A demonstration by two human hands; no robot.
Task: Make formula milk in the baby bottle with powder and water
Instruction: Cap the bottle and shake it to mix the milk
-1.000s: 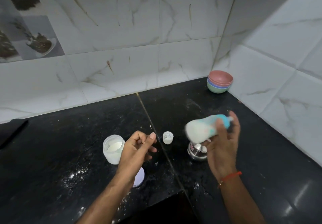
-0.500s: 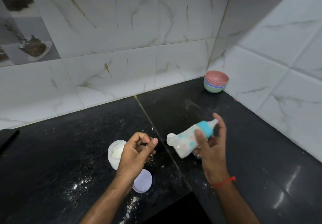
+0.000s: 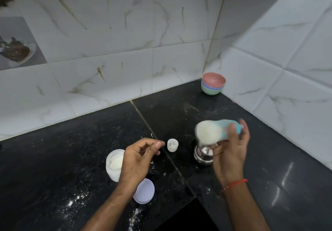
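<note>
My right hand (image 3: 231, 151) grips the baby bottle (image 3: 208, 132), which lies tilted on its side in the air, blurred, with white milk inside and a blue collar toward my fingers. Just below it stands a small steel pot (image 3: 203, 156) on the black counter. My left hand (image 3: 138, 157) hovers with curled fingers and holds nothing. Beside it stands the open powder jar (image 3: 114, 164), partly hidden by that hand. The jar's pale lid (image 3: 144, 190) lies flat near my left wrist. The bottle's clear cap (image 3: 172, 145) sits on the counter between my hands.
A stack of coloured bowls (image 3: 213, 83) sits in the back corner by the tiled walls. Spilled powder (image 3: 77, 197) speckles the black counter (image 3: 71, 150) at the front left. A dark gap opens at the counter's front edge (image 3: 181, 218).
The bottle has swung in my right hand, dipping toward the counter and back up over the steel pot. My left hand has stayed near the jar with fingers curled.
</note>
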